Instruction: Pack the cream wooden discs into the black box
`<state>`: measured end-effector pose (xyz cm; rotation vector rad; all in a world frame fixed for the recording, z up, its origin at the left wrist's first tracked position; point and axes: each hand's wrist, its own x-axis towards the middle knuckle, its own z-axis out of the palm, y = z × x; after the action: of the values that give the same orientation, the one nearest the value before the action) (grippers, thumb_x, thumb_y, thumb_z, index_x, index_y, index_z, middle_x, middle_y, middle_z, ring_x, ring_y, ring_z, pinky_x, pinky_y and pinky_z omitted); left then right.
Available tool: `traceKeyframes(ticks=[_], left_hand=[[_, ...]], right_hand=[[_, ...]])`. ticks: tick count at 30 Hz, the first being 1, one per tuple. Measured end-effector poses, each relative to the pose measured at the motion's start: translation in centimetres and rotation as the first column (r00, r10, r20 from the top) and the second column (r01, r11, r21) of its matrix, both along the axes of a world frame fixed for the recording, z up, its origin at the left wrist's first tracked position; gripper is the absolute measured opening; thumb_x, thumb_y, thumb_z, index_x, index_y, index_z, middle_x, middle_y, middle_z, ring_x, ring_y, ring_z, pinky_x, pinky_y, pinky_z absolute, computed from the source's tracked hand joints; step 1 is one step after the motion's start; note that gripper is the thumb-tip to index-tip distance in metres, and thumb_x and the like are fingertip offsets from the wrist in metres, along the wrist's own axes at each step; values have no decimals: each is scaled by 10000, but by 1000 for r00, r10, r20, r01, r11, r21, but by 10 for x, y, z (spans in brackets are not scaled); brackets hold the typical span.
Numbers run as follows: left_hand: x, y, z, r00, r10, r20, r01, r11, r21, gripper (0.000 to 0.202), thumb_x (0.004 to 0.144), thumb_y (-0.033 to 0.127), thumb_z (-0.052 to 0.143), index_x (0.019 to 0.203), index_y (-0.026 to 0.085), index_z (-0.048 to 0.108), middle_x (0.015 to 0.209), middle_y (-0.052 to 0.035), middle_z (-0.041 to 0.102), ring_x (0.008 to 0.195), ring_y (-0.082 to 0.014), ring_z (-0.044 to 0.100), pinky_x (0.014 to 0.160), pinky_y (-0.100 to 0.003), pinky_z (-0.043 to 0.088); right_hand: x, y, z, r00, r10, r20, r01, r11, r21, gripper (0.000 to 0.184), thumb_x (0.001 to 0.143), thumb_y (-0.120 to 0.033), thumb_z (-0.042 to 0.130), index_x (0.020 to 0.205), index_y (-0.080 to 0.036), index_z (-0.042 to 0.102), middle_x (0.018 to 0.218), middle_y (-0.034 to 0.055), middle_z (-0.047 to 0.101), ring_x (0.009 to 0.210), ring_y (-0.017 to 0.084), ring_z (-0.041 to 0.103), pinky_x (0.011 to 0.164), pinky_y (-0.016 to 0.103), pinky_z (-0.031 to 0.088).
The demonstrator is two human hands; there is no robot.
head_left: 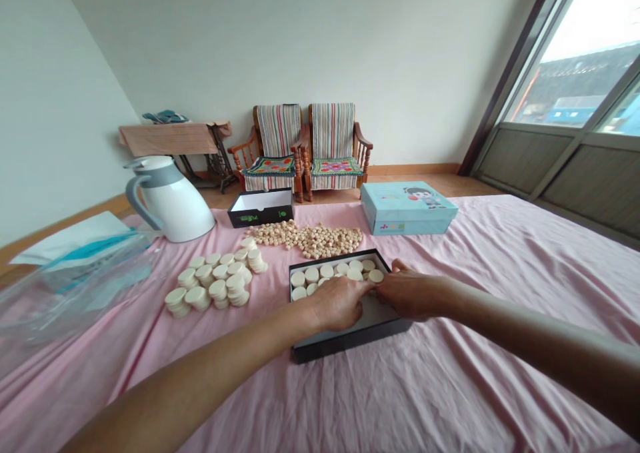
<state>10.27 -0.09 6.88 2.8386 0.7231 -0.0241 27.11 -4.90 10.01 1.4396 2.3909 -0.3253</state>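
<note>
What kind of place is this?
Probably a room in a home: two wooden armchairs with striped covers stand by the wall, a pink cloth covers the work surface, and a white-and-grey jug sits on it.

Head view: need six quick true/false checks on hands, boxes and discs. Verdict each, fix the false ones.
1. Left hand and right hand are both at the near black box. True.
2. The near black box is shut under a lid. False: it is open, with pale discs inside.
3. Disc stacks stand on the pink cloth. True.
4. The disc stacks are right of the near black box. False: they are left of it.
5. Light-blue box and white jug both rest on the pink cloth. True.
6. The light-blue box is left of the white jug. False: it is right of it.
</note>
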Motion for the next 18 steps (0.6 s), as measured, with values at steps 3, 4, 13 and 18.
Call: traceKeyframes(ticks=[3, 4, 13, 18], left_hand=[[3, 0, -1, 1000, 2, 16, -2, 1000, -15, 539, 765, 146, 465, 1296, 243, 469, 1054, -95, 688, 948, -262, 666, 733, -320, 518], [3, 0, -1, 1000, 4, 23, -4, 1000, -18, 555, 763, 146, 467, 1309, 242, 454, 1057, -95, 687, 947, -260, 666, 731, -317, 516], [-3, -5, 5, 994, 98, 40, -98, 995, -10, 358, 785, 175, 444, 1104, 199, 606, 886, -96, 709, 858, -272, 676, 714, -349, 514], [-1, -6, 7, 994, 102, -45, -105, 992, -70, 312, 772, 180, 460, 1013, 166, 656, 967, -133, 707, 935, -290, 662, 757, -353, 507]], right_hand=[[-1, -2, 0, 999, 2, 44, -2, 1000, -18, 267, 724, 31, 472, 857, -120, 647, 942, 140, 698, 873, 248, 626, 944, 514, 336], [-1, -2, 1, 999, 4, 40, -4, 1000, -5, 274, 731, 24, 467, 883, -118, 645, 959, 146, 696, 889, 257, 626, 935, 509, 340], [13, 13, 20, 990, -100, -100, 117, 975, 191, 296, 754, -61, 463, 916, -190, 675, 900, 85, 712, 892, 216, 635, 768, 315, 352], [12, 25, 8, 997, -69, -44, 79, 941, 329, 167, 784, -129, 485, 802, -177, 645, 850, 91, 696, 894, 245, 584, 745, 335, 290]])
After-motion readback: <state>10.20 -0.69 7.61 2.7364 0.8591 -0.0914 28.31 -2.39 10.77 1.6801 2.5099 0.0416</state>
